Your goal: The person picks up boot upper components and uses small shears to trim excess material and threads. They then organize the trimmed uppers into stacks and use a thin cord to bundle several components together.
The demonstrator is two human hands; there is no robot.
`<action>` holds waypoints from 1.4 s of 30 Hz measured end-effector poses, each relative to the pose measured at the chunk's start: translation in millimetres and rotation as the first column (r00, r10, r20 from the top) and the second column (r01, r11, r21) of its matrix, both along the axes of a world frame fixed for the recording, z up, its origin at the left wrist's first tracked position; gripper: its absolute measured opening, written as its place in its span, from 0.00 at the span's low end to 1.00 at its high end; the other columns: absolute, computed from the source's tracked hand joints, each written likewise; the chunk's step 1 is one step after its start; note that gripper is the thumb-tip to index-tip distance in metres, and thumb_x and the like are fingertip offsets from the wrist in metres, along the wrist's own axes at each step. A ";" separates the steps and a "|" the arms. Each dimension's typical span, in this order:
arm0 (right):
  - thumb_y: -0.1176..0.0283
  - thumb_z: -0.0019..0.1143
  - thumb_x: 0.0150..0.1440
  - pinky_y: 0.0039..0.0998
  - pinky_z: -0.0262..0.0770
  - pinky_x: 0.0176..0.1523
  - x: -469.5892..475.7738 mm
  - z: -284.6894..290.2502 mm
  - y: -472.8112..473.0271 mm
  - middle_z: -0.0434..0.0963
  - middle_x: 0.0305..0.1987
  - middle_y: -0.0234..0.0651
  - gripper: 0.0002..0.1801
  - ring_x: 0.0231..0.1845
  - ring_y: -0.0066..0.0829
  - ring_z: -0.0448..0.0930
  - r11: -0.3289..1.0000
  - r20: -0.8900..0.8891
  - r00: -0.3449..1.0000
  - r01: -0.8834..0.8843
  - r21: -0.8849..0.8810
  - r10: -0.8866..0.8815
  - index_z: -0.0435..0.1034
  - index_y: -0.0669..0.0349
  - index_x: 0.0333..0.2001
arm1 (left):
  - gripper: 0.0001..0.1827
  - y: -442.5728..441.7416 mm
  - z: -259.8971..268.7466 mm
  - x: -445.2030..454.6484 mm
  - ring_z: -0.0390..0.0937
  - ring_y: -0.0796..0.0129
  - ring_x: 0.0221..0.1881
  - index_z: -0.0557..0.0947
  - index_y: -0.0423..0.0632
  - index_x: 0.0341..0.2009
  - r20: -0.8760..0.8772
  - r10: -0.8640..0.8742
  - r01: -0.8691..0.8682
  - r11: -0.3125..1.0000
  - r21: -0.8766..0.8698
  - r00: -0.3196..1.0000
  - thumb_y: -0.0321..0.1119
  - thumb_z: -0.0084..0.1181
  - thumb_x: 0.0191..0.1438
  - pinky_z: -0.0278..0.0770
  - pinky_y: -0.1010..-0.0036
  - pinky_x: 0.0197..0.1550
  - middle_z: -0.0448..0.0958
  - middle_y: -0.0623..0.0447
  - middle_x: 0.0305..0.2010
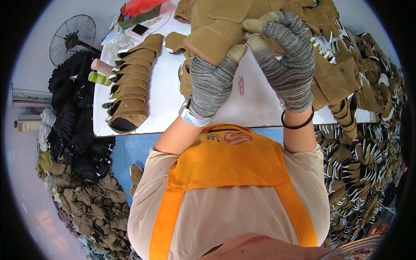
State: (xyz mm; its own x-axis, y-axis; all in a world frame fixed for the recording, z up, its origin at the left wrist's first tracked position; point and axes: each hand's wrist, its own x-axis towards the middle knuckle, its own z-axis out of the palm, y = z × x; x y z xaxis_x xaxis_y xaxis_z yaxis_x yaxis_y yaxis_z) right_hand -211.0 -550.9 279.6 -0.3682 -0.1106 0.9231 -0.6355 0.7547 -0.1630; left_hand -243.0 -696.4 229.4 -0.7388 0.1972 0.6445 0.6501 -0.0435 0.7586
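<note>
Both of my hands wear grey knit gloves with pale fingertips. My left hand (pixel 216 78) grips the lower edge of a tan stitched suede shoe upper (pixel 221 35), held up over the white table (pixel 169 110). At the right side of the same piece, the fingers of my right hand (pixel 284 55) are bent with their tips close to its edge; whether they pinch it I cannot tell. Below, between my hands, a pair of pink-handled thread snips (pixel 241 85) lies on the table. Another tan piece (pixel 186 78) is partly hidden behind my left hand.
An overlapping row of tan uppers (pixel 133 81) lies at left, near a pink bottle (pixel 102 67), a green-lidded container (pixel 99 78), a phone (pixel 139 29) and a box (pixel 139 19). More tan pieces (pixel 338 81) pile up at right. Black pieces (pixel 78 113) and a fan (pixel 72 41) stand left of the table.
</note>
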 end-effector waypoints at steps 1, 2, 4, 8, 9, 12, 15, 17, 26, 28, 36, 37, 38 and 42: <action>0.78 0.62 0.46 0.35 0.72 0.49 5.7 5.0 -3.1 0.78 0.40 0.35 0.08 0.44 0.37 0.76 1.000 0.120 0.993 0.012 0.011 -0.013 0.76 0.60 0.33 | 0.14 -2.1 -3.0 1.1 0.76 0.63 0.44 0.80 0.42 0.45 -0.023 0.025 -0.025 0.999 -0.021 0.999 0.30 0.60 0.53 0.72 0.74 0.47 0.79 0.49 0.44; 0.77 0.62 0.45 0.36 0.72 0.48 11.8 10.9 -6.1 0.79 0.40 0.34 0.09 0.44 0.37 0.76 0.999 0.238 0.971 0.021 0.025 -0.027 0.76 0.59 0.34 | 0.14 -3.9 -5.6 1.5 0.77 0.62 0.45 0.80 0.42 0.45 -0.049 0.051 -0.052 0.998 -0.039 0.998 0.30 0.59 0.53 0.72 0.74 0.47 0.79 0.49 0.44; 0.75 0.63 0.45 0.35 0.72 0.47 17.0 17.9 -4.3 0.79 0.40 0.32 0.11 0.43 0.37 0.77 0.989 0.278 0.957 0.043 0.140 -0.081 0.77 0.58 0.35 | 0.15 -4.5 -5.6 2.1 0.77 0.61 0.45 0.79 0.43 0.46 -0.123 0.081 -0.095 0.989 -0.109 0.989 0.29 0.59 0.53 0.73 0.73 0.48 0.79 0.49 0.43; 0.73 0.63 0.42 0.33 0.73 0.45 14.6 20.6 12.7 0.79 0.42 0.28 0.14 0.42 0.34 0.77 0.869 -0.013 0.993 0.110 0.482 -0.118 0.78 0.56 0.37 | 0.16 -4.7 3.2 7.8 0.77 0.60 0.44 0.80 0.43 0.46 -0.114 0.089 -0.101 0.990 -0.101 0.989 0.31 0.61 0.51 0.73 0.71 0.47 0.80 0.49 0.43; 0.72 0.63 0.41 0.33 0.73 0.45 15.1 22.2 14.3 0.79 0.43 0.27 0.15 0.42 0.34 0.77 0.820 -0.089 0.990 0.141 0.554 -0.110 0.78 0.55 0.37 | 0.16 -5.0 5.5 8.7 0.78 0.60 0.43 0.80 0.43 0.46 -0.108 0.092 -0.103 0.989 -0.103 0.990 0.31 0.61 0.51 0.74 0.71 0.47 0.80 0.49 0.43; 0.71 0.63 0.43 0.34 0.72 0.46 22.0 32.0 13.6 0.79 0.42 0.29 0.14 0.44 0.36 0.77 0.774 -0.082 0.988 0.154 0.614 -0.132 0.78 0.55 0.38 | 0.15 -7.0 9.1 6.5 0.78 0.56 0.41 0.80 0.43 0.44 -0.211 0.133 -0.166 0.975 -0.150 0.968 0.31 0.60 0.51 0.74 0.68 0.44 0.79 0.48 0.41; 0.70 0.61 0.48 0.35 0.71 0.50 26.1 36.5 11.2 0.78 0.45 0.35 0.12 0.47 0.35 0.76 0.863 0.144 0.964 0.127 0.489 -0.223 0.77 0.59 0.38 | 0.14 -11.7 8.5 2.9 0.77 0.54 0.39 0.80 0.43 0.43 -0.312 0.136 -0.203 0.959 -0.196 0.940 0.33 0.60 0.51 0.75 0.66 0.43 0.79 0.47 0.40; 0.72 0.63 0.46 0.34 0.71 0.45 25.1 47.8 4.8 0.74 0.35 0.32 0.10 0.36 0.32 0.74 0.825 0.081 0.968 0.158 0.543 -0.238 0.73 0.57 0.34 | 0.14 -15.7 8.4 4.2 0.77 0.53 0.39 0.80 0.44 0.43 -0.340 0.133 -0.219 0.949 -0.227 0.931 0.33 0.60 0.51 0.75 0.66 0.42 0.79 0.47 0.40; 0.75 0.65 0.40 0.35 0.71 0.43 22.6 41.1 -4.2 0.74 0.31 0.32 0.12 0.33 0.36 0.75 0.954 -0.163 0.965 0.235 0.183 -0.207 0.72 0.55 0.31 | 0.12 -23.8 18.9 22.5 0.78 0.55 0.39 0.81 0.47 0.41 -0.204 0.114 -0.145 0.979 -0.143 0.972 0.29 0.59 0.49 0.76 0.67 0.40 0.79 0.49 0.40; 0.79 0.63 0.40 0.34 0.71 0.45 24.7 41.2 -8.5 0.75 0.32 0.34 0.13 0.36 0.35 0.76 0.989 -0.121 0.989 0.099 0.112 -0.085 0.72 0.56 0.32 | 0.12 -32.5 16.5 18.7 0.78 0.55 0.39 0.81 0.50 0.40 -0.314 0.128 -0.213 0.944 -0.252 0.941 0.27 0.60 0.48 0.76 0.68 0.40 0.79 0.49 0.40; 0.73 0.54 0.51 0.34 0.69 0.55 38.9 35.0 17.9 0.75 0.48 0.42 0.12 0.50 0.35 0.75 0.922 0.066 0.929 -0.349 -0.166 0.363 0.75 0.64 0.40 | 0.14 -25.1 18.8 17.3 0.76 0.68 0.42 0.78 0.41 0.45 0.164 -0.127 0.115 0.990 0.080 0.978 0.30 0.58 0.54 0.76 0.74 0.44 0.78 0.52 0.43; 0.70 0.56 0.53 0.32 0.69 0.54 29.3 19.1 21.6 0.76 0.46 0.40 0.11 0.49 0.32 0.75 0.896 0.044 0.920 -0.367 -0.249 0.389 0.77 0.65 0.38 | 0.13 -26.6 17.9 16.9 0.76 0.67 0.43 0.78 0.41 0.45 0.246 -0.179 0.143 0.977 0.158 0.953 0.30 0.57 0.55 0.76 0.73 0.45 0.78 0.52 0.43; 0.71 0.51 0.54 0.32 0.69 0.55 22.6 10.0 27.5 0.75 0.47 0.42 0.13 0.50 0.31 0.74 0.881 0.062 0.902 -0.399 -0.255 0.427 0.75 0.69 0.39 | 0.13 -29.1 13.6 15.6 0.76 0.66 0.43 0.78 0.41 0.46 0.144 -0.112 0.102 0.992 0.076 0.983 0.28 0.56 0.55 0.76 0.73 0.45 0.78 0.51 0.43; 0.69 0.49 0.56 0.30 0.68 0.53 30.8 -17.3 56.2 0.75 0.43 0.40 0.16 0.47 0.34 0.74 0.564 0.043 0.811 -0.365 -0.741 0.583 0.71 0.70 0.44 | 0.16 -20.9 -0.6 9.4 0.76 0.62 0.45 0.78 0.46 0.47 -0.045 -0.083 0.082 0.996 -0.030 0.995 0.21 0.55 0.53 0.76 0.71 0.47 0.77 0.49 0.45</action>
State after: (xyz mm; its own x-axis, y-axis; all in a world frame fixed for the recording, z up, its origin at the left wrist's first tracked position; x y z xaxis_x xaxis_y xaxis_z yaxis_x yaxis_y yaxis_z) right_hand -180.2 -494.7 262.3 -0.6794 0.2632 0.6850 -0.7171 -0.0402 -0.6958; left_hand -233.6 -717.3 228.8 -0.6885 0.2746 0.6712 0.6798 -0.0778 0.7292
